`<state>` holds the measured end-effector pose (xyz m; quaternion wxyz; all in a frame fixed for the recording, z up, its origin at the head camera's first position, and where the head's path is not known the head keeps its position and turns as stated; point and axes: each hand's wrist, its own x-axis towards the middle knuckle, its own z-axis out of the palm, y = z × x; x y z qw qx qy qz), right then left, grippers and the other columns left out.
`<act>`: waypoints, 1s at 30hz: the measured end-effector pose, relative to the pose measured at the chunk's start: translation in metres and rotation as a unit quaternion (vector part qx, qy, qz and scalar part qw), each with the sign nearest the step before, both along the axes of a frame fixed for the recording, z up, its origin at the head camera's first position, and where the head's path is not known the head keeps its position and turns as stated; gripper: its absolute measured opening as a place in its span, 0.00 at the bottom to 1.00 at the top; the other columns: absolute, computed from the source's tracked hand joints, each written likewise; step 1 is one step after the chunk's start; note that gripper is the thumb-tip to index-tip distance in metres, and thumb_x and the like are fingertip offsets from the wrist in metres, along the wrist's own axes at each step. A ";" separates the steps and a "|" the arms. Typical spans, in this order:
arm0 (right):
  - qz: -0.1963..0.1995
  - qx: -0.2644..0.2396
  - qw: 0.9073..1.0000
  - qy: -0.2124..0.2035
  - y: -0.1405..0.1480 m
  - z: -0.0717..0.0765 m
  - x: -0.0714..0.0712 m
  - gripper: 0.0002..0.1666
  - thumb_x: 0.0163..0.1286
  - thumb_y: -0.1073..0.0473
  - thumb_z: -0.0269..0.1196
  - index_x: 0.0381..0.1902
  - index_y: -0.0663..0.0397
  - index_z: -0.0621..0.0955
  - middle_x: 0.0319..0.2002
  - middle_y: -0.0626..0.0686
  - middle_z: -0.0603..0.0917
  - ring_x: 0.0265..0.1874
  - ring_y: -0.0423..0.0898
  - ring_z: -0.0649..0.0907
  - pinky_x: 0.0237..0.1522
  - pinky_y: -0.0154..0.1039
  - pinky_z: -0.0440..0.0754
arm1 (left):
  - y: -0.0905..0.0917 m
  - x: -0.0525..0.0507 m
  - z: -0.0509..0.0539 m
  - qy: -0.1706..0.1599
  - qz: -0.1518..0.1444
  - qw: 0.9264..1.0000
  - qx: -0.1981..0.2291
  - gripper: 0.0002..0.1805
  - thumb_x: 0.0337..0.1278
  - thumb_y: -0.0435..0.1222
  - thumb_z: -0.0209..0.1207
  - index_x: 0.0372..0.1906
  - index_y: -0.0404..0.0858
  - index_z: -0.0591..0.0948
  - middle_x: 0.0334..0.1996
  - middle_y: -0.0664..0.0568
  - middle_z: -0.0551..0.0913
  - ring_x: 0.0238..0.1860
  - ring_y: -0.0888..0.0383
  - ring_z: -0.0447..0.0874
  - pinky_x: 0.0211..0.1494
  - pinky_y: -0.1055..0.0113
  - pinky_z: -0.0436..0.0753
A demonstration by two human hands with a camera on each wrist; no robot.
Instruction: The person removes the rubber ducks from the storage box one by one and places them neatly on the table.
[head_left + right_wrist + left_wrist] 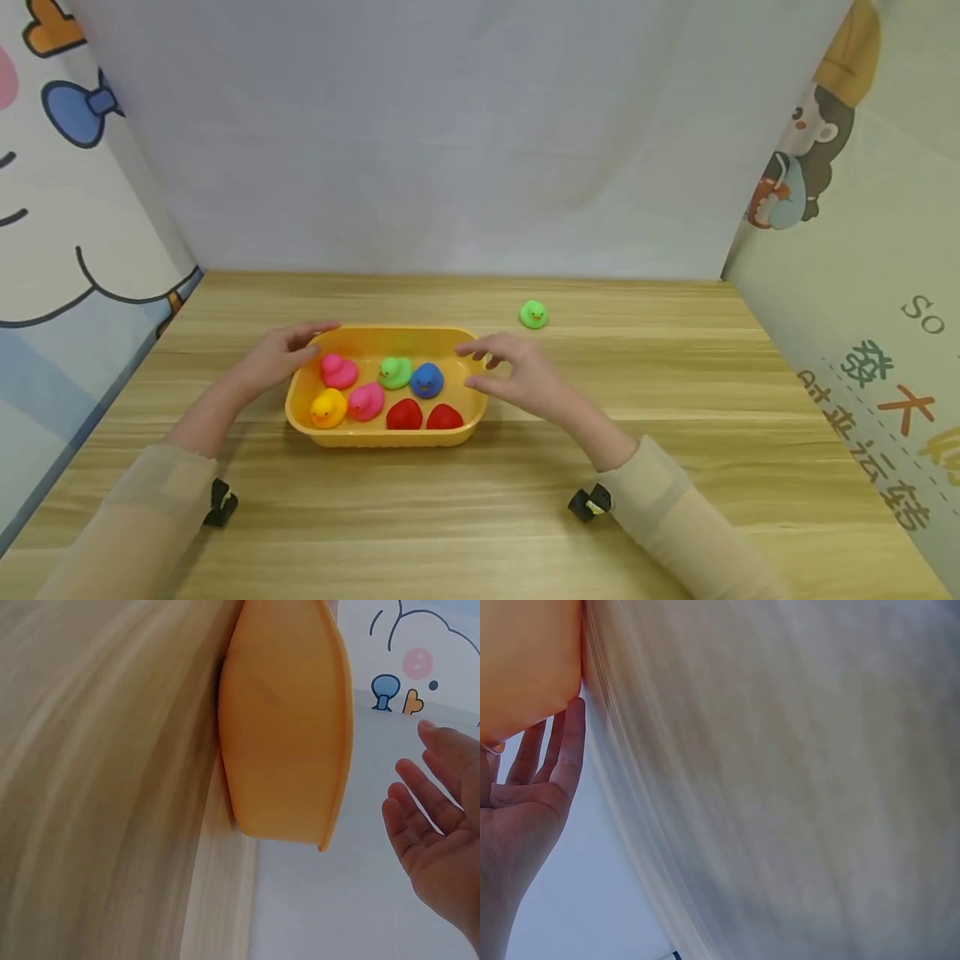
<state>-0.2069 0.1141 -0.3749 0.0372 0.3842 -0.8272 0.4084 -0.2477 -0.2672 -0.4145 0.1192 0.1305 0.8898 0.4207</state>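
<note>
A yellow basin (386, 439) stands on the table, holding two pink ducks (367, 402), a yellow duck (328, 408), a green duck (394, 372), a blue duck (427, 381) and two red pieces (404, 414). At its left end is the left hand (273, 358), fingers extended along the rim; in the left wrist view that hand (536, 795) has fingertips against the basin's wall (529, 667). The right hand (517, 375) is at the right end, fingers relaxed. In the right wrist view a gap separates this hand (442, 817) from the basin (285, 727).
Another green duck (533, 314) sits on the wooden table (465, 525), behind and right of the basin. A pale cloth (450, 142) hangs along the table's back edge, with printed panels at the left and right sides.
</note>
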 end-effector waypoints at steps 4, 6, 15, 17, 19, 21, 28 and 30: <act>0.035 0.011 0.999 0.005 -0.006 -0.009 0.000 0.23 0.57 0.62 0.69 0.52 0.57 0.81 0.48 0.53 0.84 0.44 0.45 0.81 0.46 0.43 0.81 | -0.001 0.001 0.000 -0.002 0.004 1.000 -0.003 0.24 0.70 0.40 0.47 0.69 0.46 0.67 0.68 0.39 0.63 0.66 0.39 0.61 0.64 0.42 0.66; 0.047 0.024 0.999 0.005 -0.009 -0.011 0.000 0.23 0.56 0.61 0.70 0.52 0.58 0.81 0.48 0.51 0.84 0.45 0.46 0.81 0.48 0.45 0.81 | -0.001 0.001 0.000 0.002 0.005 1.000 -0.005 0.23 0.70 0.40 0.47 0.68 0.47 0.67 0.68 0.39 0.63 0.66 0.39 0.62 0.64 0.42 0.66; 0.098 0.098 0.988 -0.062 -0.015 -0.013 -0.004 0.23 0.59 0.57 0.68 0.53 0.54 0.81 0.50 0.50 0.84 0.51 0.44 0.80 0.52 0.47 0.78 | 0.000 0.000 -0.002 0.012 0.005 1.000 -0.004 0.23 0.70 0.40 0.47 0.68 0.47 0.68 0.68 0.38 0.64 0.65 0.40 0.64 0.63 0.43 0.68; 0.121 0.114 0.984 -0.069 -0.016 -0.013 -0.006 0.22 0.60 0.58 0.67 0.53 0.54 0.81 0.50 0.51 0.84 0.51 0.44 0.80 0.53 0.46 0.78 | 0.000 0.000 -0.002 0.010 0.005 1.000 -0.002 0.23 0.70 0.40 0.47 0.68 0.47 0.68 0.67 0.38 0.64 0.65 0.40 0.64 0.63 0.43 0.68; 0.144 0.130 0.979 -0.064 -0.017 -0.012 -0.008 0.21 0.61 0.58 0.67 0.53 0.55 0.81 0.49 0.51 0.84 0.50 0.44 0.80 0.54 0.45 0.78 | 0.000 0.000 -0.002 0.009 0.004 1.000 0.000 0.23 0.70 0.39 0.47 0.68 0.47 0.67 0.68 0.38 0.64 0.65 0.40 0.64 0.64 0.43 0.67; 0.164 0.149 0.974 -0.051 -0.019 -0.011 -0.010 0.20 0.61 0.59 0.67 0.52 0.55 0.81 0.49 0.49 0.84 0.50 0.42 0.80 0.54 0.43 0.78 | 0.000 0.000 -0.001 0.008 0.004 1.000 0.005 0.23 0.70 0.38 0.47 0.68 0.46 0.68 0.68 0.38 0.64 0.65 0.41 0.63 0.64 0.43 0.67; 0.226 0.205 0.951 -0.057 -0.028 -0.004 -0.016 0.18 0.62 0.61 0.65 0.51 0.52 0.82 0.48 0.49 0.84 0.47 0.46 0.80 0.53 0.40 0.78 | 0.001 0.002 0.002 0.006 0.001 1.000 0.007 0.23 0.70 0.39 0.47 0.68 0.46 0.67 0.68 0.38 0.64 0.65 0.41 0.63 0.64 0.43 0.67; 0.236 0.223 0.943 -0.069 -0.030 -0.003 -0.017 0.17 0.63 0.61 0.64 0.52 0.51 0.82 0.48 0.48 0.84 0.48 0.45 0.80 0.54 0.39 0.77 | 0.002 0.002 0.002 0.003 0.001 1.000 0.006 0.24 0.70 0.38 0.47 0.69 0.46 0.67 0.68 0.38 0.63 0.65 0.41 0.63 0.64 0.43 0.67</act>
